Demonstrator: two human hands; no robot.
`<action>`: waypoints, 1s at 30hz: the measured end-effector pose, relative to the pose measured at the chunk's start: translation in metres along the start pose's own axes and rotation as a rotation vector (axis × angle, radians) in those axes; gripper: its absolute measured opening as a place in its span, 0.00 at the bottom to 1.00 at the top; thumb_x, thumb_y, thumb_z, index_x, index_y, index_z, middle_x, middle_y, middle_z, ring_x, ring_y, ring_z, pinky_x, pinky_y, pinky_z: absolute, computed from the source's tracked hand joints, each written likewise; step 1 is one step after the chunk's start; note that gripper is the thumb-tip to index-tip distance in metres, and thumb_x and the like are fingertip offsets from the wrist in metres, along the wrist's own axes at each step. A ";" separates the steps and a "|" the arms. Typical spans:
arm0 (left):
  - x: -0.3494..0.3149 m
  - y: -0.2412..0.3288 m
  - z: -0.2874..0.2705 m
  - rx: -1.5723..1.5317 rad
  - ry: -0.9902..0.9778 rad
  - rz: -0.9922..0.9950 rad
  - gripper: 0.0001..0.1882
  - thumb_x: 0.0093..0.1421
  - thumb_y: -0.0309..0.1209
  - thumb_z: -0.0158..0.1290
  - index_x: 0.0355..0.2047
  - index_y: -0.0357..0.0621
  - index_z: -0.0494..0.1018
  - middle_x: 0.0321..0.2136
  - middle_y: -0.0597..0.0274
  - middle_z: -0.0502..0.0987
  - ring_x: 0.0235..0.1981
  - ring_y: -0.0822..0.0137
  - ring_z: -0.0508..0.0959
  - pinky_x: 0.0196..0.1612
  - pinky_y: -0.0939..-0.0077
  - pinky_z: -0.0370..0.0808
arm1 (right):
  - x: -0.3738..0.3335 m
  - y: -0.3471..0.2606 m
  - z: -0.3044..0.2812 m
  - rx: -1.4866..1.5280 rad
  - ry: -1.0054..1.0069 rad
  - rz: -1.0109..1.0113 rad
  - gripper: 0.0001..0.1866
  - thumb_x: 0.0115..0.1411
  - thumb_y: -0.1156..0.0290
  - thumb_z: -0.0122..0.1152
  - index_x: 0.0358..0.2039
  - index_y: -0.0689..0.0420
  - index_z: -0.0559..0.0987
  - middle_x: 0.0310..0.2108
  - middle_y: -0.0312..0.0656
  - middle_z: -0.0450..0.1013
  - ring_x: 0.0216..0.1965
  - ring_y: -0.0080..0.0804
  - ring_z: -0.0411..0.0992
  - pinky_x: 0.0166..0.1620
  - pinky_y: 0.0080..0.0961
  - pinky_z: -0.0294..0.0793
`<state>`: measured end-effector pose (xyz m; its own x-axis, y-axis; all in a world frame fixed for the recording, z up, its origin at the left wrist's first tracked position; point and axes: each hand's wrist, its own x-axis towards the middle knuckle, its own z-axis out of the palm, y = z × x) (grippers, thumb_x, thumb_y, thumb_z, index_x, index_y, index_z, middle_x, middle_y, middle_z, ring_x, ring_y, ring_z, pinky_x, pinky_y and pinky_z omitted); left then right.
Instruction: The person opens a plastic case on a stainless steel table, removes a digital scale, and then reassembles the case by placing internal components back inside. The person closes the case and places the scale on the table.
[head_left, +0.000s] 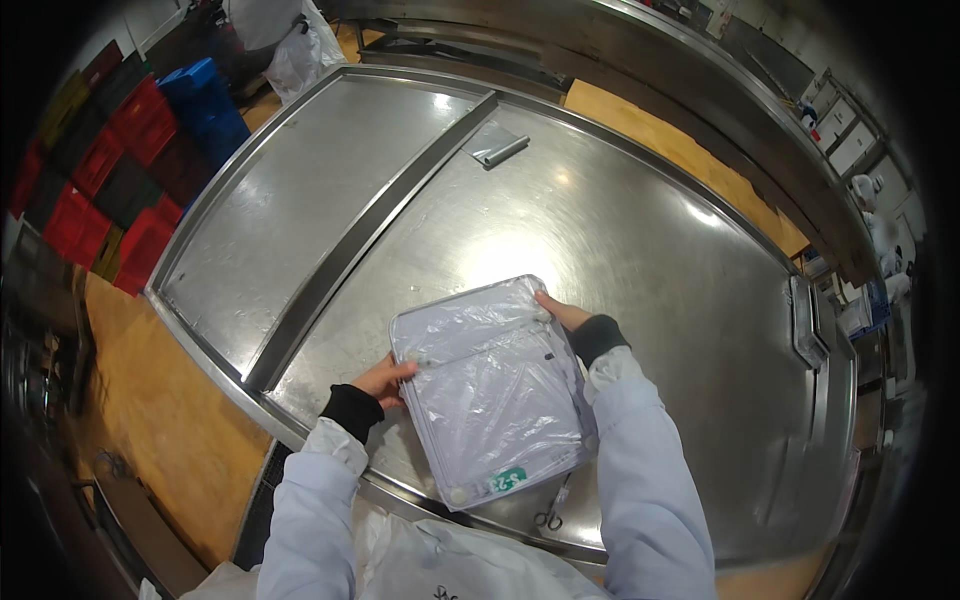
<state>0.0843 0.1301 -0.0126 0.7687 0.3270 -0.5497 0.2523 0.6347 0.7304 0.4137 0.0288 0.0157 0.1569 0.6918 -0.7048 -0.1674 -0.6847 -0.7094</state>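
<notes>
A pale lavender, flat rectangular tray-like thing [490,385] in wrinkled clear plastic film lies tilted in front of me, over the near edge of the steel table. Its edges look layered, and a green label sits near its closest side. My left hand [385,380] grips its left edge, thumb on top and fingers partly hidden beneath. At the far right corner, my right hand [563,312] is closed round the rim, its fingers mostly out of sight. Small scissors [548,518] rest on the table just below the wrapped thing.
The steel table [680,330] has a raised rim, and a metal divider [370,240] crosses its left part. Beyond lies a small roll of film [505,150]. Metal trays [805,320] stand by the right edge. Red crates [145,115] and blue crates [203,100] are stacked at left.
</notes>
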 end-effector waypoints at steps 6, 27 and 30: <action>0.003 0.016 0.026 0.036 -0.002 0.291 0.48 0.38 0.37 0.63 0.55 0.38 0.48 0.49 0.57 0.61 0.50 0.63 0.63 0.51 0.68 0.61 | -0.002 0.011 -0.003 0.093 0.018 -0.258 0.32 0.56 0.49 0.45 0.49 0.66 0.65 0.45 0.45 0.66 0.45 0.30 0.64 0.49 0.21 0.61; -0.044 0.074 0.044 1.177 0.059 1.322 0.35 0.41 0.14 0.52 0.49 0.47 0.53 0.52 0.43 0.56 0.54 0.42 0.57 0.55 0.54 0.57 | -0.100 0.013 0.025 0.411 -0.025 -1.190 0.47 0.43 0.30 0.43 0.50 0.59 0.62 0.57 0.54 0.47 0.57 0.45 0.51 0.57 0.38 0.52; -0.057 0.050 0.044 1.225 0.076 1.416 0.31 0.44 0.15 0.49 0.49 0.48 0.53 0.52 0.42 0.56 0.53 0.41 0.58 0.53 0.54 0.59 | -0.142 0.031 0.050 0.549 0.309 -0.639 0.34 0.57 0.47 0.44 0.54 0.60 0.54 0.48 0.48 0.58 0.49 0.31 0.59 0.50 0.27 0.60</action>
<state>0.0792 0.1122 0.0725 0.7420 0.1415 0.6553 -0.2126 -0.8773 0.4302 0.3375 -0.0788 0.0940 0.6216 0.7564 -0.2036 -0.3876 0.0710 -0.9191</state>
